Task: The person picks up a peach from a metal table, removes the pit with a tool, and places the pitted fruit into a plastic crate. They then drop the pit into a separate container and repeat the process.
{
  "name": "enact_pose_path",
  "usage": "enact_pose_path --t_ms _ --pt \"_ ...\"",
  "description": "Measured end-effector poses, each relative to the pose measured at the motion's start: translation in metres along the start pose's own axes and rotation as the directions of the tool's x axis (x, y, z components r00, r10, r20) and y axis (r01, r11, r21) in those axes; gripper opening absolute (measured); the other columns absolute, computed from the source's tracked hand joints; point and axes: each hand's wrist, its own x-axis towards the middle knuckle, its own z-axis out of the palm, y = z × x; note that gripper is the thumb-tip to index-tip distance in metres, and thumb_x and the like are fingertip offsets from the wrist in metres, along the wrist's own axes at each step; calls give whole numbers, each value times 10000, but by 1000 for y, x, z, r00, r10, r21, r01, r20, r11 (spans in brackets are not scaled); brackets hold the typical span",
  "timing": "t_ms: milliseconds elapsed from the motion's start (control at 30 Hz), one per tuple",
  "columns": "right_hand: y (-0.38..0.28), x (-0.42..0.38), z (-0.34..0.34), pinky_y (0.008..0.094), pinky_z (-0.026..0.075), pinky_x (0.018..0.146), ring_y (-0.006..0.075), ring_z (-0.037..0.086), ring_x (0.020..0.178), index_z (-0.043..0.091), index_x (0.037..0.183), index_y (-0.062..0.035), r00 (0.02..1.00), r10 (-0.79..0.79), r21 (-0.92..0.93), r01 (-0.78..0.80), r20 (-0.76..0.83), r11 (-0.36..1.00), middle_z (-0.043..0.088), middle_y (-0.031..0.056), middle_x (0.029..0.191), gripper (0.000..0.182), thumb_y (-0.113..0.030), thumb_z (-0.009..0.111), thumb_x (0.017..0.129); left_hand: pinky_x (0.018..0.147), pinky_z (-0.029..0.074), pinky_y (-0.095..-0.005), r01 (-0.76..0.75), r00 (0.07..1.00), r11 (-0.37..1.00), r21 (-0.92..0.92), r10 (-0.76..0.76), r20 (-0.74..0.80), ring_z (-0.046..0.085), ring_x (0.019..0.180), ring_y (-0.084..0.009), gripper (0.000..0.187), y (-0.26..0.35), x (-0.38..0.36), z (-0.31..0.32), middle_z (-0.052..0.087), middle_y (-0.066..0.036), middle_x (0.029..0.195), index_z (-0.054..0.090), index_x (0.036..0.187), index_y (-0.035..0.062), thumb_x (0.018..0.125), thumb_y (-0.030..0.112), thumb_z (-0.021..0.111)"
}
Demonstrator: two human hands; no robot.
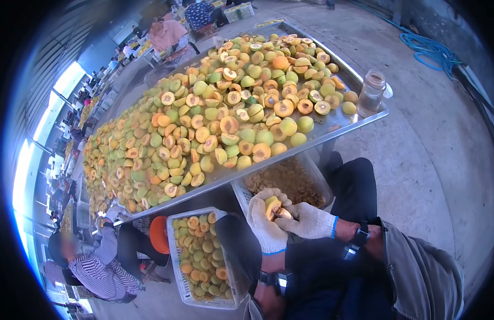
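My left hand (265, 221), in a white knitted glove, is wrapped round a cut yellow fruit half (272, 207). My right hand (309, 219), gloved too, has its fingers pressed together against the fruit's cut side; what they pinch is too small to make out. Both hands are over the near edge of a white crate (325, 186) with brown pits and scraps (287, 178) inside. Beyond them, halved yellow, green and orange fruits (229, 125) are heaped on a metal table (311, 143).
A white basket of fruit halves (237, 288) stands on the floor at the left, beside an orange bowl (159, 234). A co-worker in stripes (100, 274) sits further left. A clear jar (372, 93) stands on the table's right corner. A blue hose (428, 50) lies behind.
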Motion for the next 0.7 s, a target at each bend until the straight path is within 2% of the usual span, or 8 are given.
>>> enact_pose_path --t_ms 67,100,167,200,267,500,567,700 --pt "-4 -6 -2 403 538 576 275 688 598 713 932 -2 984 148 281 -169 96 945 684 153 705 537 -516 580 1011 730 568 -388 -66 991 994 89 55 126 687 815 -290 391 -1 2 -4 687 -183 960 649 1076 -36 1044 322 495" --pt "-2 -5 -2 403 538 576 275 688 598 713 932 -2 984 148 283 -170 96 944 684 153 705 537 -516 580 1011 730 568 -388 -65 991 994 91 53 126 687 815 -290 391 -2 2 -4 687 -183 960 649 1076 -36 1044 322 495" --pt "2 -4 -4 302 469 457 125 573 493 624 767 -52 910 226 428 -368 347 825 581 23 633 555 -543 567 1019 709 555 -366 -87 990 991 105 74 120 685 771 -271 398 -3 2 -4 701 -180 902 657 1052 -37 1054 323 487" --pt "2 -6 -4 302 469 457 125 573 493 624 767 -52 910 227 431 -369 346 824 581 23 633 555 -543 567 1019 709 555 -366 -84 990 991 106 71 121 685 771 -271 398 -5 3 -6 701 -180 902 657 1052 -37 1054 323 487" --pt "-2 -9 -6 251 411 407 80 500 454 553 729 -113 899 196 500 -386 391 775 509 -28 610 542 -564 543 1029 706 558 -365 -86 987 989 121 68 143 685 735 -259 418 -8 8 -11 717 -190 902 670 1039 -39 1061 337 487" --pt "0 -7 2 246 413 412 77 501 458 585 817 -98 918 219 413 -350 331 841 504 -41 616 497 -543 543 1035 697 565 -362 0 996 993 116 -11 93 690 704 -260 507 -6 9 -13 732 -189 893 698 981 -60 1066 389 478" --pt "4 -9 0 249 415 415 77 498 458 584 804 -94 886 160 541 -400 436 740 498 -38 609 491 -526 549 1035 691 539 -333 -103 946 970 220 27 323 656 735 -238 586 -2 15 -20 694 -171 830 660 1001 -52 1047 491 444" --pt "-5 -11 3 250 410 415 72 488 458 582 809 -103 905 207 492 -381 372 783 502 -41 615 469 -512 558 1036 665 538 -333 -132 911 962 237 23 411 657 705 -235 616 1 20 -24 698 -173 801 681 947 -59 1051 495 432"
